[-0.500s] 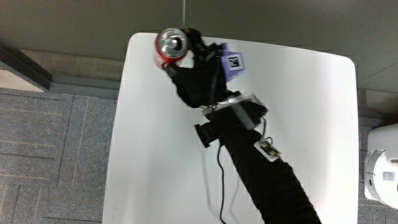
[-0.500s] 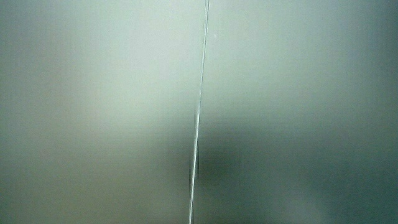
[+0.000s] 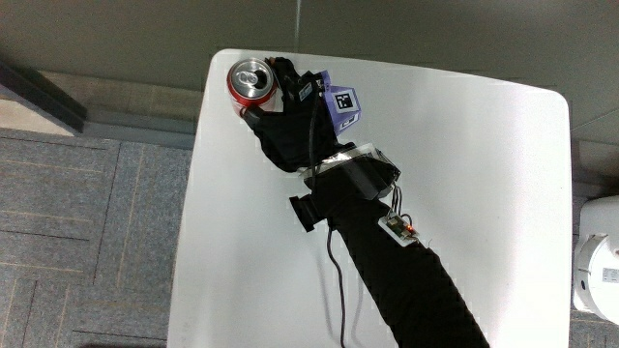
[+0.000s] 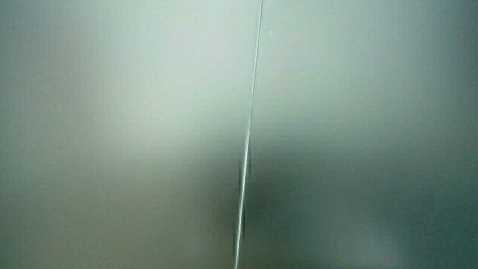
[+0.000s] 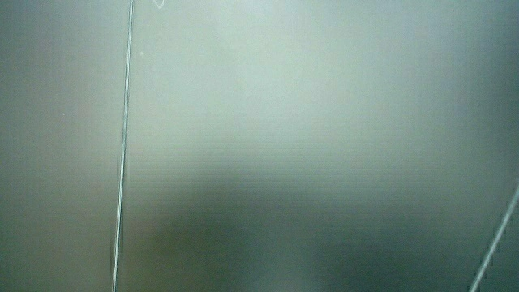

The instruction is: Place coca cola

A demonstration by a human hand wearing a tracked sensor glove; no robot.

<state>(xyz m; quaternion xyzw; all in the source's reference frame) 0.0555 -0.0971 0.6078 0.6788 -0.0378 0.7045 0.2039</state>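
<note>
No words, brands or numbers can be read anywhere; the cube (image 3: 340,102) on the hand (image 3: 295,130) carries only a black-and-white square pattern.

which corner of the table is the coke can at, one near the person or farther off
A farther corner: the can stands upright at the table's corner, the hand wrapped around it. Both side views show only a pale wall.

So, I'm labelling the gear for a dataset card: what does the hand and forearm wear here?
Both side views show only a pale wall. In the main view, the hand wears a black glove with a purple patterned cube on its back. A grey wrist unit, a small circuit board and a thin black cable sit along the black sleeve.
</note>
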